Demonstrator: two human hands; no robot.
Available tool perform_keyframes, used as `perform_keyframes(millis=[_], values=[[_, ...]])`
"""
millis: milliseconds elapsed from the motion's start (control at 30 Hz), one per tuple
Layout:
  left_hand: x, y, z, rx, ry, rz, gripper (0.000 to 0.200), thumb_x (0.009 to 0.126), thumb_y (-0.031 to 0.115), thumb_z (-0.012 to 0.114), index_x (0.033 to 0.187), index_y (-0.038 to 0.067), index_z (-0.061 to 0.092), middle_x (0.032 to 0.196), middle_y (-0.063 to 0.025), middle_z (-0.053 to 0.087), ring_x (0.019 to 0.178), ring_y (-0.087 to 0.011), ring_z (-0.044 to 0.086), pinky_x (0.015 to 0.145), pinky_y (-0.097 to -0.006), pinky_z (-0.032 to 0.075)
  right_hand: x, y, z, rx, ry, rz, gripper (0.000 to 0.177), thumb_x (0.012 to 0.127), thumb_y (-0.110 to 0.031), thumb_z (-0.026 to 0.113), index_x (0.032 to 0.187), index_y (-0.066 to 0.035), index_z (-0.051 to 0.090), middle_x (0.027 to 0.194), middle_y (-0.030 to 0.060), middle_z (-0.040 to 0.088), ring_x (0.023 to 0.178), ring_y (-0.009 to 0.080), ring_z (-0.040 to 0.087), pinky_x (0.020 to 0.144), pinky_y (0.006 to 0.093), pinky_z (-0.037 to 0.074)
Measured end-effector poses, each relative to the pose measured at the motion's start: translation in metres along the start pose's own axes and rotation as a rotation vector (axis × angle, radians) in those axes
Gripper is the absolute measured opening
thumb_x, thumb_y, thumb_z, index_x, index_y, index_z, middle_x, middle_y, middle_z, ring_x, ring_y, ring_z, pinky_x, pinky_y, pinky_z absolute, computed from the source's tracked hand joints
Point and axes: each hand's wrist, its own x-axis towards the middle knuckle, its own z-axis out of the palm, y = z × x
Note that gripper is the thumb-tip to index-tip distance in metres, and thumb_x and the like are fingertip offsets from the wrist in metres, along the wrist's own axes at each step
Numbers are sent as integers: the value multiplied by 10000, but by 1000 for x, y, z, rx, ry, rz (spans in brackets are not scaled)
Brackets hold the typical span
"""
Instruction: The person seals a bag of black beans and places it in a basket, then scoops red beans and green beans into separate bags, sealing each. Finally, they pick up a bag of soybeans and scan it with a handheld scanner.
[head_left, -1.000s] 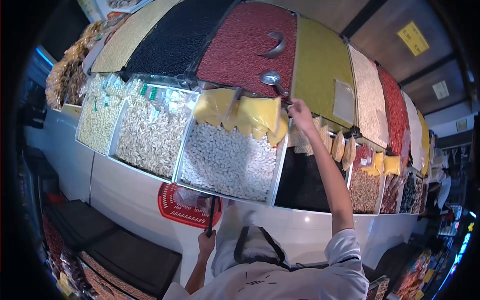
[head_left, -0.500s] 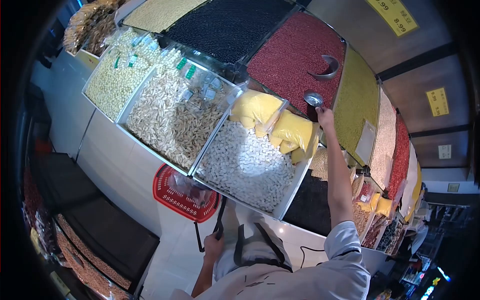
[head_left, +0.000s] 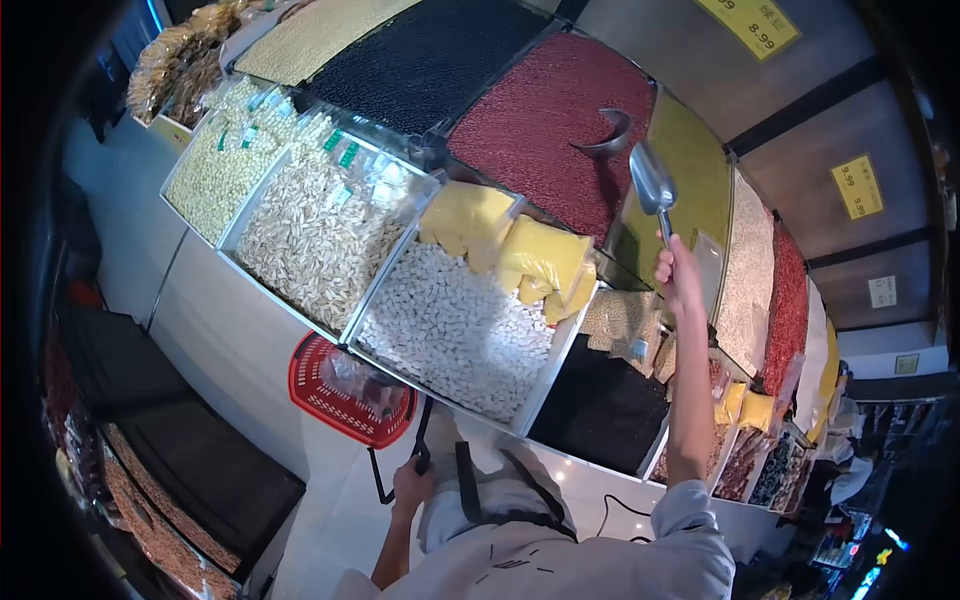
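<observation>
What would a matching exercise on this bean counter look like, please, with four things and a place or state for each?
Things:
1. Left hand
2. Right hand
3. Curved metal object
4. Yellow packets

Places or states:
A. at the back of the bin of white pieces
B. lying on red beans
C. grips a scoop
D. holds a black handle

Pairs: 1-D; 2-C; 3-B; 4-A

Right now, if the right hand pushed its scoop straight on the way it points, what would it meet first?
Probably the curved metal tool on the red beans, just beyond the scoop in the right hand; height is unclear, so it might pass above.
</observation>
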Motion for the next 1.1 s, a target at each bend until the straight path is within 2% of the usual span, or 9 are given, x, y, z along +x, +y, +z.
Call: perform_keyframes(millis=[67, 133, 267, 467, 567, 700, 833, 1033, 1100], values=[[0, 0, 17, -12, 61, 55, 232, 761, 225, 629, 816, 1, 602, 739, -225, 620, 740, -418, 603, 646, -468, 458, -47, 4, -10, 364, -72, -45, 230, 970, -214, 457, 1083, -17, 494, 637, -33, 361, 533, 92, 380, 498, 231, 334], [2, -8, 33, -44, 58, 114, 238, 777, 214, 630, 788, -20, 585, 710, -223, 609, 718, -410, 600, 619, -453, 444, -86, 8, -28, 366, -115, -3, 200, 947, -155, 486, 1105, -33, 503, 697, 2, 421, 555, 105, 414, 530, 236, 381], [-14, 4, 74, 98, 117, 85, 288, 808, 243, 623, 781, -41, 582, 672, -227, 586, 685, -411, 578, 606, -449, 424, -127, 35, -104, 318, -245, 154, 61, 928, -156, 519, 945, -98, 525, 605, -57, 375, 441, 36, 341, 396, 189, 265], [-24, -1, 116, 254, 83, 97, 311, 817, 257, 617, 748, -43, 575, 648, -212, 581, 647, -381, 589, 594, -433, 423, -209, 82, -205, 321, -20, 238, 214, 931, -209, 545, 748, -143, 454, 535, -87, 319, 384, 12, 273, 336, 187, 180], [-30, 14, 130, 89, -55, -116, 363, 847, 305, 599, 755, -45, 581, 579, -159, 551, 564, -238, 573, 560, -390, 412, -239, 96, -252, 298, 109, 241, 247, 926, -204, 558, 717, -146, 440, 512, -83, 319, 365, 14, 271, 322, 194, 179], [-45, 33, 136, 289, -135, 13, 408, 862, 351, 585, 870, -55, 620, 643, -157, 605, 627, -176, 582, 594, -369, 430, -253, 111, -290, 365, 246, 242, 325, 896, -221, 607, 657, -147, 400, 496, -79, 311, 358, 26, 275, 320, 204, 179], [-49, 31, 129, 225, -122, 57, 411, 865, 359, 581, 906, -47, 627, 735, -181, 632, 751, -180, 623, 643, -353, 446, -252, 129, -298, 436, 319, 255, 296, 912, -234, 577, 671, -151, 427, 498, -90, 296, 358, 18, 261, 319, 198, 167], [-20, 34, 106, 814, -403, 410, 359, 849, 343, 566, 1035, 40, 614, 942, -234, 640, 931, -349, 622, 723, -412, 486, -250, 134, -268, 466, 268, 266, 312, 889, -235, 613, 655, -140, 429, 483, -82, 282, 352, 25, 245, 320, 201, 170], [-12, 86, 99, 847, -197, 360, 288, 872, 279, 535, 1007, 38, 619, 830, -165, 665, 770, -354, 639, 665, -409, 495, -248, 134, -264, 428, 223, 269, 302, 909, -213, 580, 667, -143, 413, 489, -71, 286, 345, 36, 257, 315, 201, 179]])
